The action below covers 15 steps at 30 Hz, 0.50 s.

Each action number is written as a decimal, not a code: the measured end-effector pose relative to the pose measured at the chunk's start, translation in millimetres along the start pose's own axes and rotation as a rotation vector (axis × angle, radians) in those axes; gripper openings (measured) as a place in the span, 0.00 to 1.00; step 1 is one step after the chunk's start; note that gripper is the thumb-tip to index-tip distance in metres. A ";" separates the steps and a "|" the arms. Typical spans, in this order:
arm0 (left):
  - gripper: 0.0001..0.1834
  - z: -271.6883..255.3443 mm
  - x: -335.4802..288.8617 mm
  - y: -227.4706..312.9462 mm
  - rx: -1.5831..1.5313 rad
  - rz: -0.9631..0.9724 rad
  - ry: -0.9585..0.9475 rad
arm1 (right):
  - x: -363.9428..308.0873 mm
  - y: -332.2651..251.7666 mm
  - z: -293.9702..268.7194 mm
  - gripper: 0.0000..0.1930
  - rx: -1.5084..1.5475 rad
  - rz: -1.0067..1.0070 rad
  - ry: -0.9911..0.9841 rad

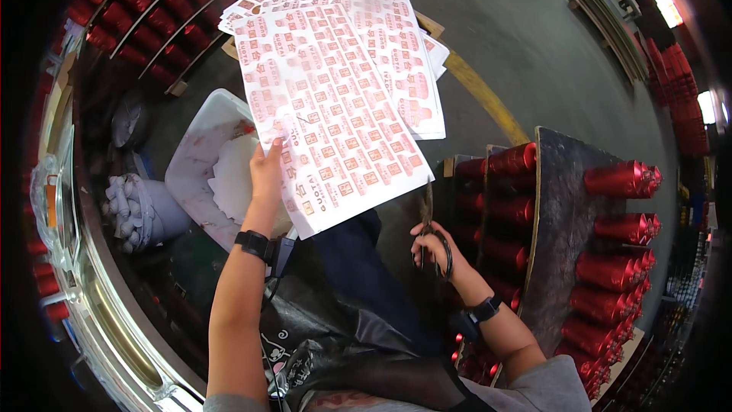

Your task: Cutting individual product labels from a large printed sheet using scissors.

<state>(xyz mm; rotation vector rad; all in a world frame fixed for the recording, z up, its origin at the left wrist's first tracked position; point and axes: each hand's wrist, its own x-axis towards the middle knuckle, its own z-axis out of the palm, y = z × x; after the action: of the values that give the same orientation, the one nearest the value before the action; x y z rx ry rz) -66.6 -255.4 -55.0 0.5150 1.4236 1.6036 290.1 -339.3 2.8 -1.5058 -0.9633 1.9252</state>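
Observation:
A large white sheet printed with rows of small red designs (335, 122) is held out over my lap. My left hand (267, 169) grips it by its left edge, with the thumb on top. In my right hand (438, 248) is a pair of scissors (427, 210), blades pointing up at the sheet's lower right corner. The blade tips come close to that corner; whether they touch the paper I cannot tell. Beyond the held sheet lies a stack of similar printed sheets (396, 46), partly covered by it.
A white plastic bin (202, 133) with pale sheets inside stands at my left, beside a bucket (152, 214) filled with whitish pieces. Shiny red bottles (621, 181) stand in rows on a dark board (545, 259) at my right. More red bottles (149, 15) fill racks at the far left.

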 end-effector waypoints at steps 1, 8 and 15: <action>0.16 -2.7 0.9 -1.7 -0.006 0.013 0.006 | 2.1 -10.9 -1.8 0.12 -0.023 -0.019 0.020; 0.15 -16.4 11.8 -10.9 -0.049 0.055 0.007 | 28.8 -25.2 -15.3 0.14 -0.058 -0.051 -0.083; 0.14 -10.0 -7.1 15.7 -0.131 0.200 -0.013 | 8.8 -27.5 -18.7 0.15 -0.014 -0.104 -0.126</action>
<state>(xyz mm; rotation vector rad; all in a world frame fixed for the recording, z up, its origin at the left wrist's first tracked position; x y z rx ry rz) -76.4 -265.8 -41.1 0.6043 1.2789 1.8347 305.0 -311.5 16.6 -1.3273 -1.0894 1.9616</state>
